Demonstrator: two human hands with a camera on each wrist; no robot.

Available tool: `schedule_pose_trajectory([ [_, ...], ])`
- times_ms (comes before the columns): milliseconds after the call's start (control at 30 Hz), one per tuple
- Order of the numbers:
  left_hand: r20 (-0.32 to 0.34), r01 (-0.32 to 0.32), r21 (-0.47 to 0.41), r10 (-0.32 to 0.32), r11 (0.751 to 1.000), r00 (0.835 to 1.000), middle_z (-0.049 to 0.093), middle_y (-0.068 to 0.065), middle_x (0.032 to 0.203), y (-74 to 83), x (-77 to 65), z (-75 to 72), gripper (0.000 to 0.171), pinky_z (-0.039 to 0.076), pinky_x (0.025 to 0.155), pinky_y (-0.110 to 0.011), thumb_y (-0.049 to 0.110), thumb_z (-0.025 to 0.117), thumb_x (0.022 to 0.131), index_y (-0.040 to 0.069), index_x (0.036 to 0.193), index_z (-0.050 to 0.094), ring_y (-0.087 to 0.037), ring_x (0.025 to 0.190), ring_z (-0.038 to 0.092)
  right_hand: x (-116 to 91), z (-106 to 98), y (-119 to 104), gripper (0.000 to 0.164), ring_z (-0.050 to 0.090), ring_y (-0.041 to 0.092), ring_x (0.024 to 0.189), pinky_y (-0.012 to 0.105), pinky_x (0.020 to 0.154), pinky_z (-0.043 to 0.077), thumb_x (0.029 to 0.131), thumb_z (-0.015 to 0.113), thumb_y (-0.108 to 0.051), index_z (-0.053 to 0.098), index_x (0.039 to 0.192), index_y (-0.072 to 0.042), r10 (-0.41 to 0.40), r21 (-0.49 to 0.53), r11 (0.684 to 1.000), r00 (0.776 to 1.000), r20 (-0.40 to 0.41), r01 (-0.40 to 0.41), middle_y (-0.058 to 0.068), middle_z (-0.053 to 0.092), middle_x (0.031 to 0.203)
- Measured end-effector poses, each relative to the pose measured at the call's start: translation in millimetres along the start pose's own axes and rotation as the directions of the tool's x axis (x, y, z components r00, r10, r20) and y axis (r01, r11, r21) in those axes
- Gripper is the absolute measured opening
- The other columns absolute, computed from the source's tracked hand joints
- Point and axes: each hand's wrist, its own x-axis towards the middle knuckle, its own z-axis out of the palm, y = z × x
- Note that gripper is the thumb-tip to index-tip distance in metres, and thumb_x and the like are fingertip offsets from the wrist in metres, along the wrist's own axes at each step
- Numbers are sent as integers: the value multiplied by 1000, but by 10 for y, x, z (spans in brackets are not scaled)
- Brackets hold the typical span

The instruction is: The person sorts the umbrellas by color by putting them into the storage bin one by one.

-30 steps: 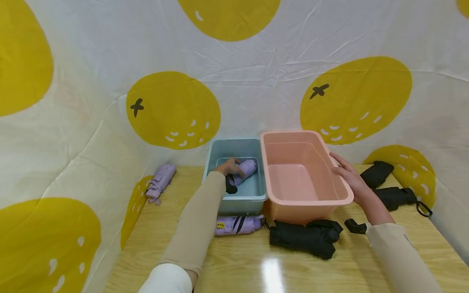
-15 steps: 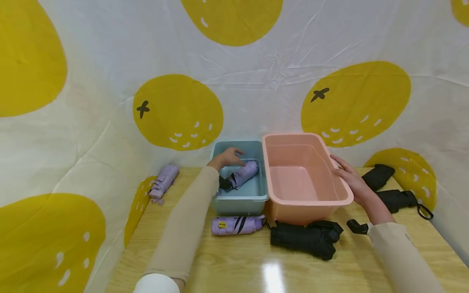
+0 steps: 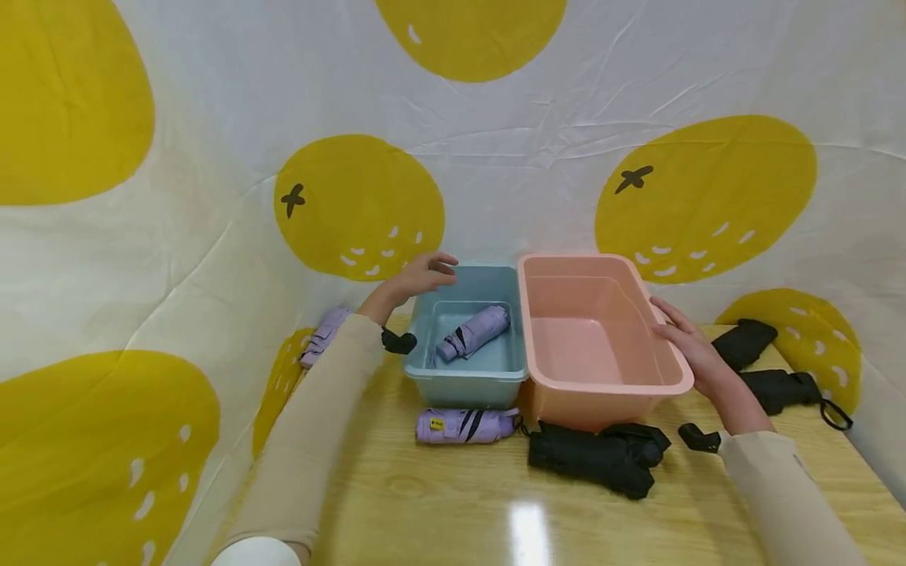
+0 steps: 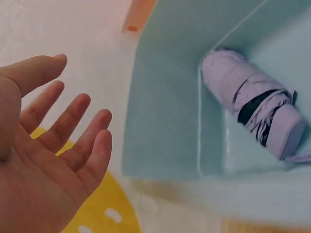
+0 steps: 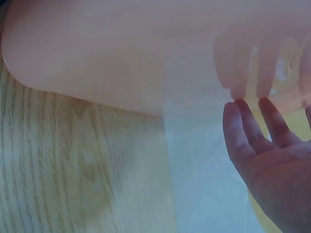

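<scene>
My left hand [image 3: 418,279] hovers over the back left rim of a blue plastic bin [image 3: 467,389], holding nothing; its fingers are loosely bent in the left wrist view. Inside that bin lies a folded purple umbrella [image 3: 474,332], also seen in the left wrist view as a purple umbrella [image 4: 257,102] with a black stripe. A larger pink bin [image 3: 587,401] stands right beside the blue one. My right hand [image 3: 690,350] rests at the pink bin's right side, and in the right wrist view its fingertips [image 5: 265,103] touch the outer wall.
In front of the bins lie another purple umbrella [image 3: 467,426] and a black folded umbrella [image 3: 594,457]. More black umbrellas [image 3: 778,389] lie at the right, and a purple one [image 3: 325,336] at the left, partly behind my sleeve. A patterned cloth [image 3: 495,196] hangs behind.
My left hand has let go of the purple umbrella in the blue bin and moved up and left, out of the bin. My right hand has stayed on the pink bin.
</scene>
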Motion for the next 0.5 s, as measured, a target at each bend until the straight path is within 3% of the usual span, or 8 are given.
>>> schedule_pose_trajectory([
  [200, -76, -39, -51, 35, 998, 997, 52, -20, 133, -110, -274, -320, 46, 39, 101, -49, 16, 62, 95, 5, 138, 50, -30, 116, 53, -31, -12, -7, 63, 62, 7, 104, 27, 80, 53, 105, 42, -19, 8, 158, -27, -4, 9, 1000, 1000, 2, 4, 15, 16, 152],
  [400, -167, -6, -102, -11, 995, 986, 49, -24, 135, -421, -583, -635, 49, 37, 103, -50, 19, 61, 96, 2, 139, 46, -36, 117, 53, -36, -22, 19, 63, 62, 8, 104, 27, 80, 53, 105, 43, -18, 9, 158, -26, -17, 7, 1000, 1000, -1, 17, 14, 20, 151],
  [500, -210, 6, -67, -20, 998, 978, 50, -24, 134, -624, -745, -745, 47, 37, 102, -52, 20, 60, 98, 3, 139, 47, -37, 117, 53, -39, -14, 48, 63, 62, 9, 105, 28, 80, 53, 105, 42, -18, 9, 158, -26, -20, 6, 1000, 1000, -4, 20, 14, 21, 150],
])
